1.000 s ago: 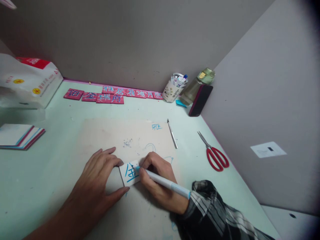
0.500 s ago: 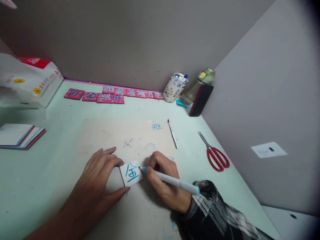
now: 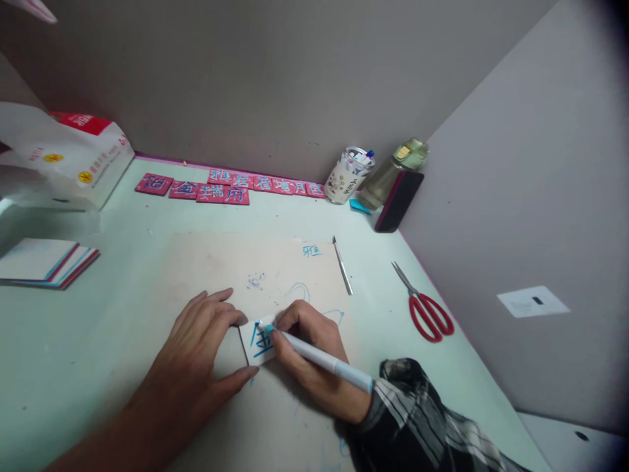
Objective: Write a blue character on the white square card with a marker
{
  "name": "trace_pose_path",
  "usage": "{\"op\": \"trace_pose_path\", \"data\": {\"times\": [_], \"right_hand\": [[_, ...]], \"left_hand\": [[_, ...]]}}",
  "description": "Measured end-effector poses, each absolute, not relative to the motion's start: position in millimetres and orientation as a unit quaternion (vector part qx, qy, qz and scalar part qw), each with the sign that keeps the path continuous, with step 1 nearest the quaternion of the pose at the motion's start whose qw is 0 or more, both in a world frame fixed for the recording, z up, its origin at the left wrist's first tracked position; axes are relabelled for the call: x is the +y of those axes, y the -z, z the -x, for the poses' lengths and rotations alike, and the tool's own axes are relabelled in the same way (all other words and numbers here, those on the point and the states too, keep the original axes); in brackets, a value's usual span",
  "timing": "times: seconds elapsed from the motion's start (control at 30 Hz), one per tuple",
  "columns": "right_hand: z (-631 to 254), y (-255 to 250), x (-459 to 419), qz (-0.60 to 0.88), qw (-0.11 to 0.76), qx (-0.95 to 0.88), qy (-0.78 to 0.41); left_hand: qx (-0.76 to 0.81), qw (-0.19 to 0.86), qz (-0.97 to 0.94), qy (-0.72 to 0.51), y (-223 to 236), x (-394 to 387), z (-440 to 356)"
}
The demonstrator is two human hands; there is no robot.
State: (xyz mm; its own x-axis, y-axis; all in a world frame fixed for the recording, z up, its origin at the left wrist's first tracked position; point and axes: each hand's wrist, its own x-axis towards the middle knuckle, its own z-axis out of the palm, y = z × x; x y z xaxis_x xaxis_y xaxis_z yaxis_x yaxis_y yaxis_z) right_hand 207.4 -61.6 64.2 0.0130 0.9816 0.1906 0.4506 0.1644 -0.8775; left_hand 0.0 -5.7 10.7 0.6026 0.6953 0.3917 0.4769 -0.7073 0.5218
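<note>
two bare hands meet over a small white tile (image 3: pixel 250 344), which lies on a pale brown sheet (image 3: pixel 211 265) marked with blue strokes. the left hand (image 3: pixel 196 351) grips the tile by its left side, forefinger at the upper left corner and thumb at the lower left, the palm well apart from it. the right hand (image 3: pixel 314 367) is closed around a white marker (image 3: pixel 327 360), pinched near its light blue front end. this hand lies just right of the tile and covers its right part from view; the marker's tip is over the tile, by the upper strokes of a blue character, though whether it touches cannot be told. beyond the hands, a craft knife (image 3: pixel 343 267) lies by the sheet's right edge, with red-handled scissors (image 3: pixel 426 311) farther right. pink-red tiles (image 3: pixel 211 192) bearing blue characters line the back of the table (image 3: pixel 122 295).
</note>
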Motion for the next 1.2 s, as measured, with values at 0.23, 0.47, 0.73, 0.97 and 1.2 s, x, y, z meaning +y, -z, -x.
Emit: {"op": "trace_pose_path", "data": {"times": [0.23,0.47,0.73,0.97,1.2], "right_hand": [[-206.8,-68.9,-61.8,0.568,0.406,-0.645,-0.310],[-206.6,-68.0,-63.2,0.541,0.404,-0.668,-0.311],[-205.7,-67.3,-64.5,0.511,0.409,-0.684,-0.323],[-206.1,-65.0,-67.3,0.518,0.427,-0.672,-0.312],[-206.7,-67.0,-66.7,0.563,0.419,-0.646,-0.300]], "left_hand": [[0.336,0.192,-0.874,-0.294,-11.8,-5.4,-0.9],[0.332,0.193,-0.877,-0.288,-12.8,-5.7,1.3],[0.335,0.188,-0.876,-0.292,-14.5,-6.2,-0.5],[0.328,0.185,-0.880,-0.291,-13.6,-5.2,0.2],[0.335,0.193,-0.877,-0.285,-13.1,-6.3,-1.2]]}}
